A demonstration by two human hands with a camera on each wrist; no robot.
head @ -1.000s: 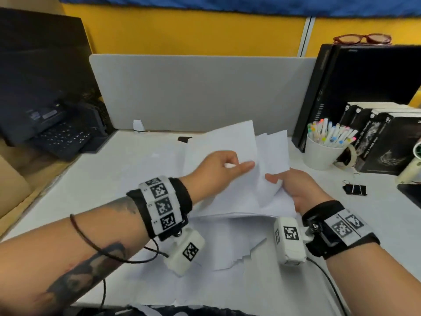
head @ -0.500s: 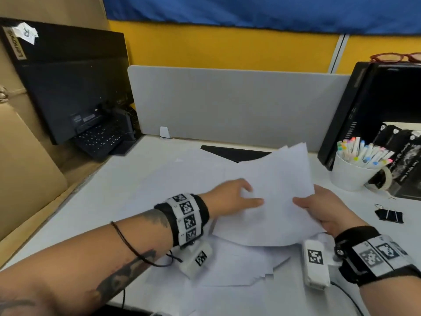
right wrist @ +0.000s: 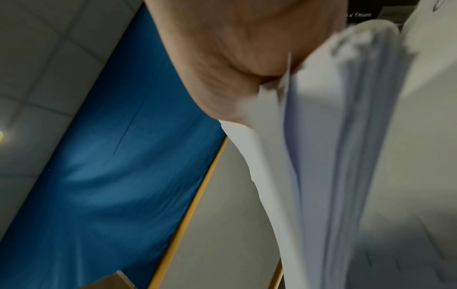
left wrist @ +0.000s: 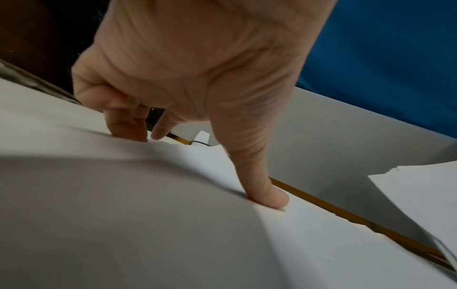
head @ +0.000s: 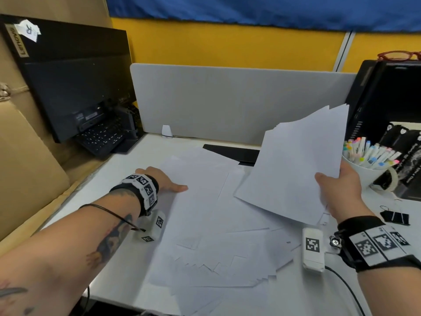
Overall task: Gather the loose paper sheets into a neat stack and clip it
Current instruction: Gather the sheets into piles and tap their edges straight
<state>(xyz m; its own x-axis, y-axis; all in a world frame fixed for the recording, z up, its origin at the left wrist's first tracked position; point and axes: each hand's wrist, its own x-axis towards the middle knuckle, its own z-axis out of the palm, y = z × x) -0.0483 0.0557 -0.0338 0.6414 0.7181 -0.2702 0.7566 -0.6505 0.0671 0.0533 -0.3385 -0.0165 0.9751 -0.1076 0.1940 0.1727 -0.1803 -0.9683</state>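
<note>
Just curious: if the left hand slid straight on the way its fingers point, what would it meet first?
Probably only more loose sheets: the left hand already rests on them, fingers toward the divider. Depth is hard to judge.

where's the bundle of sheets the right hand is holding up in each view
Head: held bundle at right of centre, raised off the desk, gripped by the right hand.
Left wrist: only its corner at the right edge.
Right wrist: fills the right half, edge-on.
Shared landmark: the grey divider panel.

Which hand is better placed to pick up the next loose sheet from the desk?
Left. The left hand already rests on the loose sheets, while the right hand grips the gathered bundle in the air.
</note>
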